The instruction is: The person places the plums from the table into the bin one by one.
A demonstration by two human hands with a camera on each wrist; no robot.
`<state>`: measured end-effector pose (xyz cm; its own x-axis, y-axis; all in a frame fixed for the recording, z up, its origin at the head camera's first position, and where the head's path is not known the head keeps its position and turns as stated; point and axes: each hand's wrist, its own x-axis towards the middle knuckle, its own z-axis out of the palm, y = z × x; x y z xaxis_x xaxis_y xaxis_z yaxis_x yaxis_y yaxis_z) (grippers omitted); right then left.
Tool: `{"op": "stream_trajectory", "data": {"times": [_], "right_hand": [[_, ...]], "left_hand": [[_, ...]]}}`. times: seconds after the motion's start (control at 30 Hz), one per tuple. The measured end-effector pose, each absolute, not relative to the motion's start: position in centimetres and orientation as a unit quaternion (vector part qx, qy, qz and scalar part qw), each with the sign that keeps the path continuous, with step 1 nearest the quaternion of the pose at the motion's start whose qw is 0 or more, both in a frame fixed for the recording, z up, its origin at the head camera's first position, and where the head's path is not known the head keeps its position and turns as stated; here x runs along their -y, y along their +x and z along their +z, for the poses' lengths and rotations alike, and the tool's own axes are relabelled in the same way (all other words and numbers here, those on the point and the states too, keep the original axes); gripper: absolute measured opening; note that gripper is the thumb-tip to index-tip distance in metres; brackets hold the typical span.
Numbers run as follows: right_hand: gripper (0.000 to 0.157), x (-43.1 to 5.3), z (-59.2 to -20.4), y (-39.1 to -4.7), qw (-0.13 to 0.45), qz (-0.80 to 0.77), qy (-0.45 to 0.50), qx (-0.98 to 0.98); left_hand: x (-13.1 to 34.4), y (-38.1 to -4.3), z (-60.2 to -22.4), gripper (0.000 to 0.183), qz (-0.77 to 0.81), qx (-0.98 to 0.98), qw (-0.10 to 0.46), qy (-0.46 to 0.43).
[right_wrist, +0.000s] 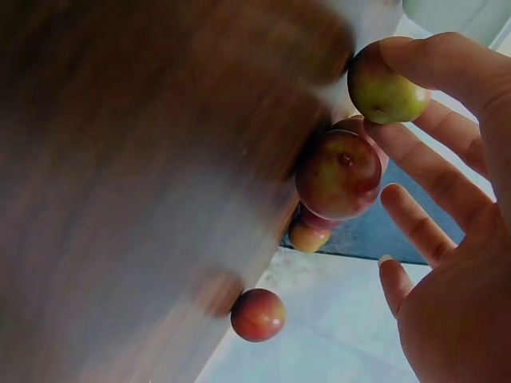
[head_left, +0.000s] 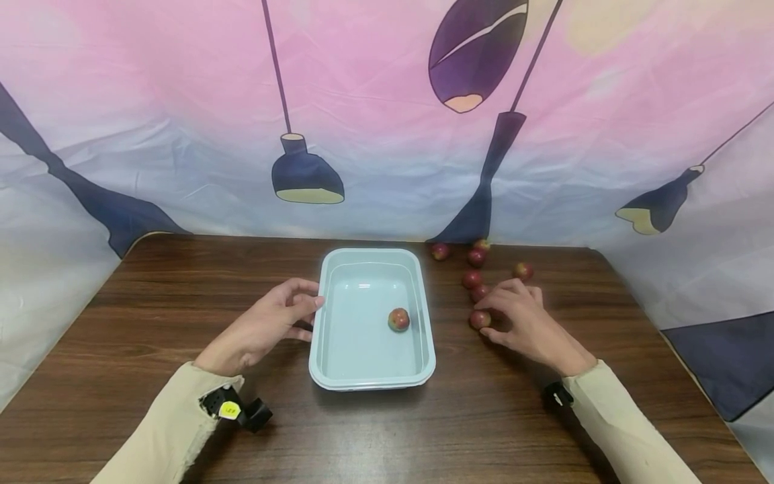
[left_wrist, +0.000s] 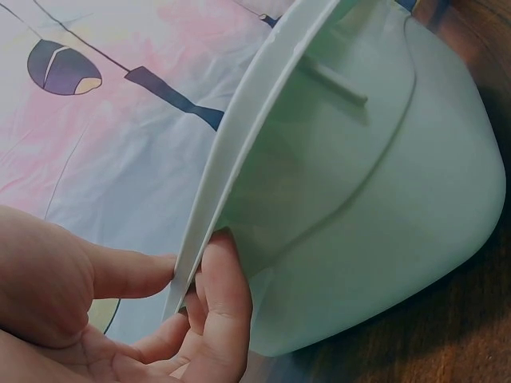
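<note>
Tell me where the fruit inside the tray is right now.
In the head view, the fruit sits in the right half of the pale blue tray, near its right wall, across from the left hand gripping the left rim.

Bare hands: two, left hand [head_left: 272, 325] and right hand [head_left: 525, 324].
Small, round, red-and-green fruits [head_left: 398, 320]: eight; one pinched in the right fingers, one between both hands' fingers, six beyond the right fingertips.
Rectangular pale-blue plastic basin [head_left: 357, 343]: one, its rim in the left fingers.
Cream cloth sleeves [head_left: 160, 423]: two, behind the fingers.
Black wrist devices [head_left: 256, 415]: two, behind the fingers.
Yellow label [head_left: 229, 410]: one, behind the left fingers.
Dark-brown wood-grain table [head_left: 181, 302]: one, below all fingers.
Printed pastel cloth backdrop [head_left: 375, 81]: one, beyond all fingers.
</note>
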<state>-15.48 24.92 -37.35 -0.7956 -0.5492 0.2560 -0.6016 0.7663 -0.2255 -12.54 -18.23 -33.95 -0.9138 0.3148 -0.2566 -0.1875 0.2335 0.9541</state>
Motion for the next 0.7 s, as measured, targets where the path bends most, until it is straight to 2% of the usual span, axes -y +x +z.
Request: {"op": "stream_trajectory", "data": {"times": [0.7], "right_hand": [[0.035,-24.3,-35.2,-14.7,0.112,0.159,0.330,0.924]], "left_hand": [[18.2,-12.6,-34.0,0.049,0.618,-0.758,0.204,0.044]]}}
